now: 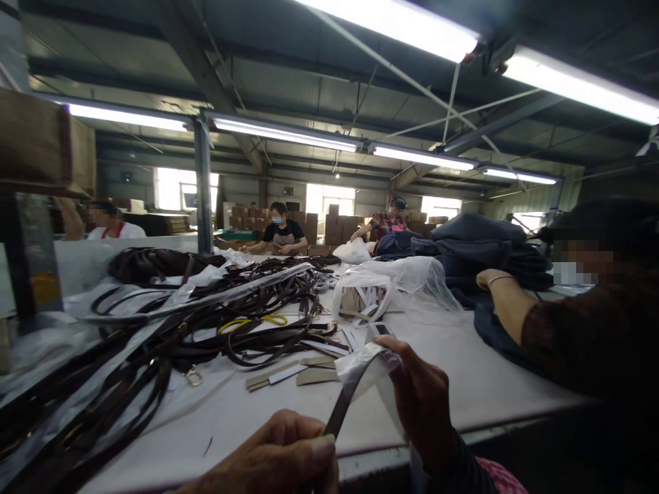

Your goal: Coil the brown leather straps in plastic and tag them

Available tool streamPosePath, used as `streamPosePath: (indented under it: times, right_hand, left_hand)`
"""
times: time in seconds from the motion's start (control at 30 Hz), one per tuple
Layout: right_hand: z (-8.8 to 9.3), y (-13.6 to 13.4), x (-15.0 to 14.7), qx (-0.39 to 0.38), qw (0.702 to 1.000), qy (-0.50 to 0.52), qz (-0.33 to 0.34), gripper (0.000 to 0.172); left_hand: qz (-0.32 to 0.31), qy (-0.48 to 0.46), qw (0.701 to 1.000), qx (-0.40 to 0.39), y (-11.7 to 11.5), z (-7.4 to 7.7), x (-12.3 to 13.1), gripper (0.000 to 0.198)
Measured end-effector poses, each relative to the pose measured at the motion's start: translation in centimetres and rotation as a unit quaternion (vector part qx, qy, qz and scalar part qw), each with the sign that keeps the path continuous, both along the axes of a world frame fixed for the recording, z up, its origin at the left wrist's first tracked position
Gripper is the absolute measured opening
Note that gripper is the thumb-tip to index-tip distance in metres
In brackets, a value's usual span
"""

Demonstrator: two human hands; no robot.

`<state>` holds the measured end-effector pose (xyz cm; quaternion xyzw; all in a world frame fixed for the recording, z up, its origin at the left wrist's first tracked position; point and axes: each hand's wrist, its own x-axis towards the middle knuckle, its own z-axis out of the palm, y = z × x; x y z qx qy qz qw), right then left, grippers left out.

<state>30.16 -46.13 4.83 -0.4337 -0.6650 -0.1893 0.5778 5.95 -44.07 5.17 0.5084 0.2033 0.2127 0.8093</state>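
The left hand point(278, 449) is closed on the lower part of a dark strap point(351, 394), thumb on top. The right hand point(419, 387) has its fingers bent around the upper end, where clear plastic point(355, 360) wraps the strap. The strap slants up between the 2 hands, in the air above the near edge of the counter point(447, 363); its lower end is out of sight

The plastic looks thin and loose, so a hard pull by the right hand could tear it or slide it off the strap. If the left hand's pinch slackened, the strap could twist or drop past the counter's edge, which lies just below

Beyond, more straps point(278, 295) lie in a tangle with a yellow cord point(252, 322); a metal clip point(193, 376) there could snag or scratch if the strap were laid among them. Tan strips point(316, 376) lie near, and a careless sweep could scatter them. At right, a co-worker's arm point(507, 305) rests by dark blue cloth point(487, 240), apart from the strap, so a bump seems unlikely unless either person reaches across
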Motion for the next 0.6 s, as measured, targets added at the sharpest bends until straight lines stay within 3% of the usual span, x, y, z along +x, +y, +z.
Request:
streamPosePath:
  times: [0.2, 0.33, 0.4, 0.5, 0.6]
  right_hand:
    - [-2.9, 0.6, -0.2, -0.083, 0.991, 0.103, -0.001, 0.028]
    - [-5.1, 0.7, -3.0, -0.104, 0.982, 0.152, 0.037, 0.032]
    - [-6.5, 0.6, -5.8, -0.138, 0.970, 0.187, 0.078, 0.041]
    - [-8.0, 0.6, -10.4, -0.217, 0.914, 0.308, 0.148, 0.059]
    - [-8.0, 0.6, -13.4, -0.254, 0.835, 0.446, 0.199, 0.061]
  left_hand:
    - [0.014, -0.059, 0.997, -0.046, 0.8, -0.4, -1.0, 0.044]
    - [0.002, -0.145, 0.989, 0.030, 0.7, 2.4, -1.6, 0.024]
    - [0.036, -0.193, 0.977, 0.079, 1.0, 4.1, -0.8, 0.018]
    - [0.142, -0.212, 0.960, 0.116, 1.7, 5.0, 1.5, 0.018]
    - [0.234, -0.162, 0.936, 0.208, 2.7, 3.5, 3.7, 0.022]
